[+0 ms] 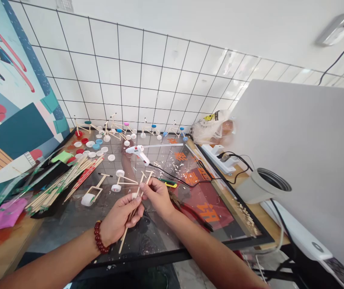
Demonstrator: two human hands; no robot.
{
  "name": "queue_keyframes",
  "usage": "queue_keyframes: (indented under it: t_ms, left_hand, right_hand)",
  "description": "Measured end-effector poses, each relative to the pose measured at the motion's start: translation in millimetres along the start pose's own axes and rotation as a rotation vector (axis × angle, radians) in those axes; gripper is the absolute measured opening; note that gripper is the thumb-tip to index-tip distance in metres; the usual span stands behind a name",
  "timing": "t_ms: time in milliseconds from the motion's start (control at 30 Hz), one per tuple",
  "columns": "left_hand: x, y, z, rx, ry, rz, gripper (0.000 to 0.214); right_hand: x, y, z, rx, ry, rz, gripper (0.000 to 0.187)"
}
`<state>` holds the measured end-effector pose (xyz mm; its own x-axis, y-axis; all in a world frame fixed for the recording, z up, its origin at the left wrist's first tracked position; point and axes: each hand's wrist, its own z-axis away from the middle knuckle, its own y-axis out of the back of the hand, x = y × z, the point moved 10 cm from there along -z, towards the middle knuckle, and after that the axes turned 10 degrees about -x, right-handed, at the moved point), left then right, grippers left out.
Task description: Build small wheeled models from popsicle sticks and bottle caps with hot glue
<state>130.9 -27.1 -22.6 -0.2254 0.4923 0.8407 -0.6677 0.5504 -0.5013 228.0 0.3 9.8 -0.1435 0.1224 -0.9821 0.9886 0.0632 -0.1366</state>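
Note:
My left hand [116, 220], with a dark red bead bracelet at the wrist, is closed around thin wooden sticks [123, 241] that slant up through its fingers. My right hand [160, 200] pinches the upper part of these sticks, close to short crosspieces at their top ends. Fingers hide where the sticks meet. Just beyond the hands lies a stick frame with white bottle-cap wheels [116, 188]. To its left is another stick frame [98, 188] with a white, wheel-like piece [87, 199] and a dark-tipped crossbar. A white glue gun [138, 151] rests farther back.
Small stick-and-cap models [154, 127] line the back edge. Loose caps [90, 144] and a bundle of sticks [60, 182] lie left. Right of my hands are a yellow-green utility knife [169, 183], dark-handled pliers [197, 216], the glue gun's cord and a power strip [220, 158].

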Motion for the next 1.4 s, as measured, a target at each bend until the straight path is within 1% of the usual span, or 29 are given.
queue_keyframes:
  t_ms: [133, 233, 333, 467, 667, 867, 933, 1000, 1033, 1067, 1133, 1167, 1200, 1233, 1267, 1300, 1333, 1400]
  left_hand:
    - [-0.4, -1.8, 0.2, -0.018, 0.005, 0.003, 0.035]
    - [-0.1, -1.7, -0.4, -0.033, -0.002, 0.029, 0.033]
    - [-0.2, -0.5, -1.5, -0.051, 0.0, 0.065, 0.032]
    - [-3.4, 2.6, -1.6, -0.05, 0.035, 0.075, 0.034]
    - [-3.5, -1.5, -1.4, -0.064, 0.02, 0.098, 0.034]
    - [-4.6, -3.0, -2.3, -0.065, 0.009, 0.077, 0.032]
    - [-4.7, -2.9, -2.8, -0.064, 0.02, 0.067, 0.032]
    - [3.1, -2.6, -1.6, -0.052, 0.004, 0.054, 0.032]
    - [11.4, -2.0, 0.9, -0.037, -0.022, 0.049, 0.031]
    - [22.4, -1.6, 5.5, -0.017, -0.06, 0.047, 0.029]
    - [47.7, 0.3, 23.1, 0.049, -0.161, 0.072, 0.025]
    - [57.3, -0.5, 35.4, 0.07, -0.2, 0.109, 0.023]
    - [63.6, -0.8, 49.6, 0.097, -0.234, 0.147, 0.021]
    - [65.4, 0.0, 65.2, 0.135, -0.26, 0.187, 0.02]
    - [62.2, 1.2, 80.7, 0.175, -0.275, 0.214, 0.02]
    - [54.6, 1.7, 94.9, 0.202, -0.281, 0.227, 0.021]
    - [42.5, 2.8, 107.4, 0.228, -0.276, 0.228, 0.023]
    - [8.6, 3.6, 123.6, 0.248, -0.217, 0.167, 0.025]
  right_hand:
    - [4.1, 3.4, -0.6, 0.018, 0.003, -0.054, 0.041]
    - [3.8, 2.3, -1.3, 0.006, 0.002, -0.047, 0.041]
    - [1.5, -2.4, -1.5, -0.029, -0.004, -0.01, 0.042]
    - [-5.4, -12.0, 1.4, -0.109, 0.028, 0.044, 0.04]
    - [-9.8, -19.1, 5.1, -0.197, 0.057, 0.133, 0.038]
    - [-7.7, -11.0, 3.3, -0.13, 0.061, 0.158, 0.043]
    - [-9.9, -13.7, 2.7, -0.154, 0.057, 0.162, 0.043]
    - [-15.8, -18.1, 2.1, -0.201, 0.056, 0.165, 0.041]
    - [-21.8, -17.6, 2.3, -0.201, 0.068, 0.177, 0.039]
    - [-29.6, -13.8, 3.2, -0.176, 0.084, 0.203, 0.037]
    - [-48.7, 0.1, 9.2, -0.08, 0.112, 0.321, 0.031]
    - [-57.8, 7.6, 14.8, -0.04, 0.11, 0.422, 0.028]
    - [-64.7, 12.0, 21.5, -0.042, 0.096, 0.548, 0.025]
    - [-70.1, 13.6, 29.8, -0.079, 0.088, 0.701, 0.022]
    - [-74.0, 18.2, 40.0, -0.093, 0.079, 0.864, 0.022]
    - [-74.5, 25.8, 51.1, -0.092, 0.05, 1.006, 0.021]
    - [-71.1, 34.5, 62.8, -0.097, 0.003, 1.133, 0.02]
    - [-60.5, 53.7, 86.8, -0.091, -0.085, 1.366, 0.022]
